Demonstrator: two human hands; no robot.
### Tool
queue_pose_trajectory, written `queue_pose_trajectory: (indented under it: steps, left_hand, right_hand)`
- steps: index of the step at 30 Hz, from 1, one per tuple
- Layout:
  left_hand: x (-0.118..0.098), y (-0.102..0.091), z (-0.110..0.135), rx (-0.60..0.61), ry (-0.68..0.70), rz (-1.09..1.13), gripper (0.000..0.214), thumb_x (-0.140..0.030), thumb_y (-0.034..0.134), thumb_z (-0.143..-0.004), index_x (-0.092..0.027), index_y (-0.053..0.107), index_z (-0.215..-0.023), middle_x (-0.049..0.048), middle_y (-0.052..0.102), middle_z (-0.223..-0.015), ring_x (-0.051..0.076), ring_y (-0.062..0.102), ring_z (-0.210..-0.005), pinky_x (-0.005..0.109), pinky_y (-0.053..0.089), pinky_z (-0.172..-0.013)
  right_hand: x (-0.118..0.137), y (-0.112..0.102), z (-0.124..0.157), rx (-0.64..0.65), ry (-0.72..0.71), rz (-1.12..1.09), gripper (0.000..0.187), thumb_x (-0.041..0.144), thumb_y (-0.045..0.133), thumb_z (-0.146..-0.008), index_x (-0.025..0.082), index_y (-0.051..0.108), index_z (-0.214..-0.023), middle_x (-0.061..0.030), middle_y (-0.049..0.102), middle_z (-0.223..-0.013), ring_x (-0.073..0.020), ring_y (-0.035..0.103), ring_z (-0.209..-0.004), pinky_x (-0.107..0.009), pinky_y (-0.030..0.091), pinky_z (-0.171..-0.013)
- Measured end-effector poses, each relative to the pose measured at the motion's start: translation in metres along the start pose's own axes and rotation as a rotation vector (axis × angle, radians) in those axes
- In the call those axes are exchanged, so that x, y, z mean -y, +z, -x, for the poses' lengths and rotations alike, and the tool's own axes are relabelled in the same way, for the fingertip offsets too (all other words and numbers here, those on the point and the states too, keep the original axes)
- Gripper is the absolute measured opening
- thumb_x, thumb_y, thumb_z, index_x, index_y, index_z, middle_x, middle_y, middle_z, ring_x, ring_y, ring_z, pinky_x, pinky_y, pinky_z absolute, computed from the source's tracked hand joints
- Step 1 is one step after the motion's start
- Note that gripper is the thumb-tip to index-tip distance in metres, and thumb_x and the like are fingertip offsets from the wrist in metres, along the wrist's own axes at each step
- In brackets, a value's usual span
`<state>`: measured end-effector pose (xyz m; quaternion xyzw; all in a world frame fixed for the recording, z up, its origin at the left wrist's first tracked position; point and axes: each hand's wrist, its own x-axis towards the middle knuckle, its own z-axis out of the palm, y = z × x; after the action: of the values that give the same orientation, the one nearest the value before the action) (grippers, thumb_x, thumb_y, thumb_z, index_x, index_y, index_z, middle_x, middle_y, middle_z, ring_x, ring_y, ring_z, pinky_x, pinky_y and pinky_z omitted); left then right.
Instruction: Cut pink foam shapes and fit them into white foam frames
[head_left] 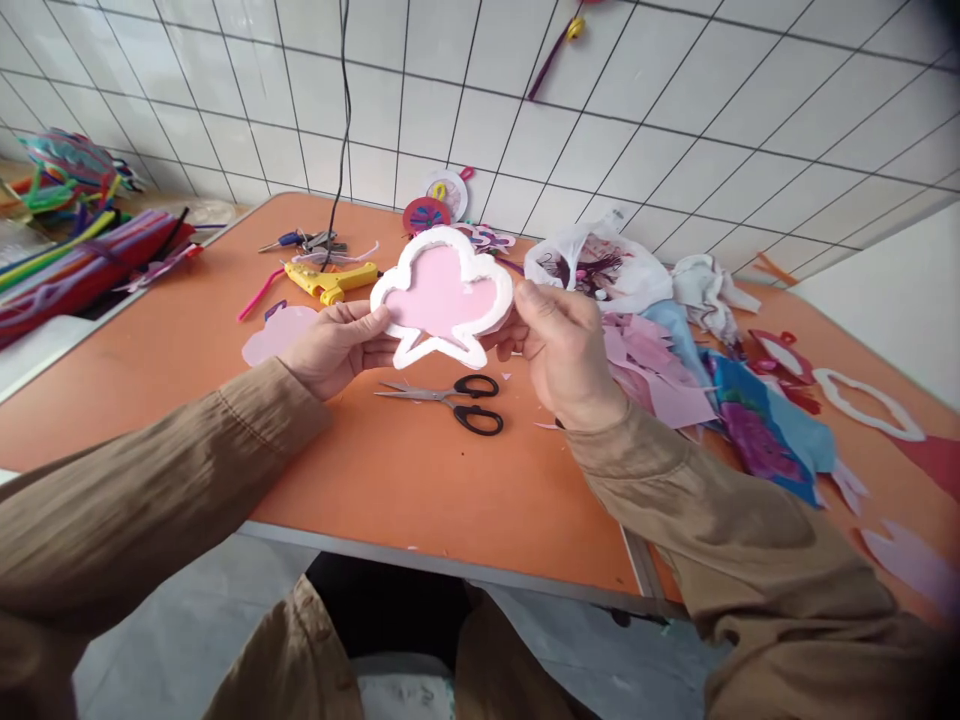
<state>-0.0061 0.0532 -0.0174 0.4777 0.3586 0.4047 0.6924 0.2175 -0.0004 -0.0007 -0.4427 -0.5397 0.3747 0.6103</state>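
Note:
Both my hands hold up a flower-shaped foam frame (415,258) with a white raised border and a pink sheet (439,290) filling its middle. My left hand (337,345) pinches its left edge, thumb on the front. On the right edge, my right hand (562,345) grips it between thumb and fingers. Below the frame, black-handled scissors (439,394) lie on the table with their blades pointing left. A pink cut-out (279,335) rests just behind my left hand.
On the orange table (375,480), a yellow glue gun (330,282) lies behind my left hand. Pink scraps (660,375), a white plastic bag (637,270) and a white outline ring (870,403) are at the right. Colourful pipe cleaners (82,265) pile up at far left. A tiled wall stands behind.

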Motion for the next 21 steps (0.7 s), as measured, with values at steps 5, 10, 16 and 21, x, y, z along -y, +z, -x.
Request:
queue_pose_trajectory:
  steps: [5, 10, 16, 21]
  left_hand:
    - [-0.0008, -0.0002, 0.0001, 0.003, 0.025, 0.001, 0.03, -0.041, 0.093, -0.069, -0.019, 0.077, -0.081, 0.0048, 0.079, -0.08, 0.023, 0.077, -0.08, 0.036, 0.064, -0.082]
    - [0.0011, -0.0026, -0.0016, -0.011, 0.04, 0.013, 0.026, -0.036, 0.092, -0.071, -0.018, 0.078, -0.082, 0.0077, 0.08, -0.084, 0.024, 0.079, -0.081, 0.041, 0.065, -0.087]
    - [0.0026, -0.0017, -0.0038, -0.007, 0.078, 0.07, 0.024, -0.029, 0.093, -0.07, -0.013, 0.077, -0.079, 0.0085, 0.08, -0.079, 0.021, 0.077, -0.072, 0.037, 0.068, -0.078]
    - [0.0044, -0.0018, -0.0036, -0.01, 0.087, 0.053, 0.029, -0.034, 0.096, -0.067, -0.014, 0.078, -0.079, 0.0075, 0.079, -0.078, 0.018, 0.075, -0.067, 0.035, 0.067, -0.075]
  right_hand:
    - [0.003, 0.0005, 0.0014, -0.045, -0.058, 0.108, 0.023, 0.036, 0.079, -0.083, 0.023, 0.069, -0.067, -0.0021, 0.071, -0.061, -0.0164, 0.068, -0.055, -0.029, 0.042, -0.047]
    - [0.001, 0.0005, 0.0006, -0.059, -0.102, 0.123, 0.021, 0.031, 0.077, -0.085, 0.024, 0.071, -0.067, -0.0016, 0.07, -0.06, -0.0175, 0.07, -0.055, -0.029, 0.047, -0.046]
    - [-0.0019, -0.0006, -0.0006, -0.053, -0.109, 0.133, 0.021, 0.031, 0.077, -0.085, 0.022, 0.069, -0.068, -0.0009, 0.07, -0.06, -0.0149, 0.068, -0.052, -0.028, 0.048, -0.045]
    - [-0.006, -0.002, -0.0039, -0.047, -0.083, 0.079, 0.02, 0.033, 0.078, -0.083, 0.023, 0.07, -0.067, 0.0002, 0.07, -0.058, -0.0143, 0.067, -0.052, -0.027, 0.044, -0.044]
